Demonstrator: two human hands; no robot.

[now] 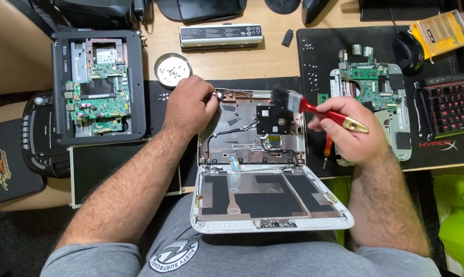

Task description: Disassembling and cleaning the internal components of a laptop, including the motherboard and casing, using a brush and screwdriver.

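A light wooden desk [273, 61] fills the view, partly covered by 2 black mats: 1 under the white laptop shell [252, 154], which lies open at the middle and juts over the person's lap, and 1 to the right of that shell. The shell serves as the landmark. Its stripped base shows cables and 1 small black square part; its lid half, nearer the person, carries black tape patches. The left hand [191, 105] rests at the shell's upper left corner, fingers pinched together on something small there that cannot be made out. The right hand [352, 128] hovers over the shell's right edge, clamped on the red handle of 1 paintbrush [314, 107], whose dark bristles are blurred above the shell's upper right part. Left of the shell lies 1 black laptop base [98, 84] with its green board exposed, and below it 1 bare screen panel [124, 169]. Just above the left hand stands 1 round metal tin [172, 69] holding tiny screws. Above the shell lies 1 long grey battery pack [221, 36]. Right of the shell sits 1 white tray bearing a green circuit board [368, 79], then 1 black mouse [409, 51], 1 yellow case [440, 32] and 1 keyboard [450, 105] with red-lit keys. 1 orange-handled screwdriver [327, 149] lies just right of the shell.
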